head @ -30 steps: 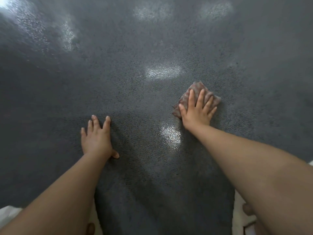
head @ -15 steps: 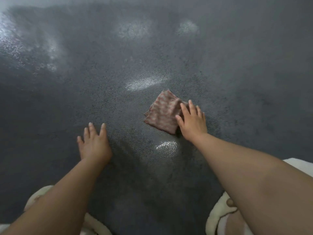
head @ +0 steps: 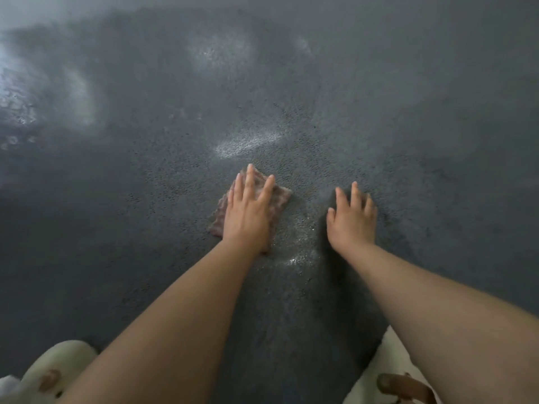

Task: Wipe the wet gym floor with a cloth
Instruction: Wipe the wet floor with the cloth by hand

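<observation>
A small pink-and-white striped cloth (head: 279, 196) lies flat on the dark grey speckled gym floor (head: 423, 141) at the centre of the view. My left hand (head: 248, 211) presses down on it with straight fingers, covering most of it. My right hand (head: 351, 218) lies flat on the bare floor just right of the cloth, fingers spread, holding nothing. A wet glistening patch (head: 294, 259) shows between my two wrists.
Shiny wet patches reflect light beyond the cloth (head: 248, 142) and at the far left (head: 17, 97). My pale slippers sit at the bottom left (head: 55, 365) and bottom right (head: 388, 374) corners.
The cloth has passed from my right hand to my left hand. My left hand moved right onto the cloth; my right hand let go and now rests on bare floor.
</observation>
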The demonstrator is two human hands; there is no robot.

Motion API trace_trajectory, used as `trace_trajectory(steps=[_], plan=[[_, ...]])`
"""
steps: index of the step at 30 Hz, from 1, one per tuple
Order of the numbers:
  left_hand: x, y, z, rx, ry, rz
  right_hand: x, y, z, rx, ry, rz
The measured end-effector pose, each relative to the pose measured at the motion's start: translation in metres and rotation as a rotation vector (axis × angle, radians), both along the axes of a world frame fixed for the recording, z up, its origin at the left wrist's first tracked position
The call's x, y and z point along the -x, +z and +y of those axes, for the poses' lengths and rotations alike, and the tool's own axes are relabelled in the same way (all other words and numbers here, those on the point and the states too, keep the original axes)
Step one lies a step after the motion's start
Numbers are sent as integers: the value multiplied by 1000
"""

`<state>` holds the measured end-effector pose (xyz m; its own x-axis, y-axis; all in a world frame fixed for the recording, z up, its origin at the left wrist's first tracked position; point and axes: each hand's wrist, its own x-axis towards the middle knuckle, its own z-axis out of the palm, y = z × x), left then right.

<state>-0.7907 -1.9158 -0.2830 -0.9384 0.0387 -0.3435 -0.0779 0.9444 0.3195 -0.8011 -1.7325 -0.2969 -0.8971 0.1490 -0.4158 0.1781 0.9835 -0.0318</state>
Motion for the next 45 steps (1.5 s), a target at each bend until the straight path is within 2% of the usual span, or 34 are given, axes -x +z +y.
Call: trace_trajectory(steps=[5, 10, 13, 19, 22, 25, 27, 29, 31, 34, 38, 42, 45], plan=[[8, -34, 8, 99, -6, -73, 5, -8, 11, -57, -33, 33], [13, -46, 18, 184, -196, 48, 8, -20, 31, -57, -67, 28], [43, -44, 25, 202, -341, 105, 3, -31, 37, -40, -29, 95], [136, -44, 51, 217, -474, 148, 2, -45, 39, -29, -39, 239], [179, -45, 52, 230, -559, 115, 0, -49, 42, -24, -38, 281], [206, -40, 53, 279, -440, 129, 1, -52, 43, -37, -31, 311], [202, -41, 61, 262, -172, 168, 1, -53, 45, -43, -29, 332], [189, -45, 75, 130, 132, 141, 1, -55, 46, -43, -29, 351], [184, -48, 88, 131, 207, 113, 0, -57, 46, -53, -26, 365], [194, -48, 100, 165, 73, 112, 0, -58, 45, -43, -27, 366], [176, -44, 127, 101, -371, 88, 2, -58, 45, -15, -74, 434], [134, -47, 142, 52, -542, 87, 2, -50, 53, 451, -392, 669], [88, -51, 150, 63, -605, 141, 0, -41, 72, 487, -488, 754]])
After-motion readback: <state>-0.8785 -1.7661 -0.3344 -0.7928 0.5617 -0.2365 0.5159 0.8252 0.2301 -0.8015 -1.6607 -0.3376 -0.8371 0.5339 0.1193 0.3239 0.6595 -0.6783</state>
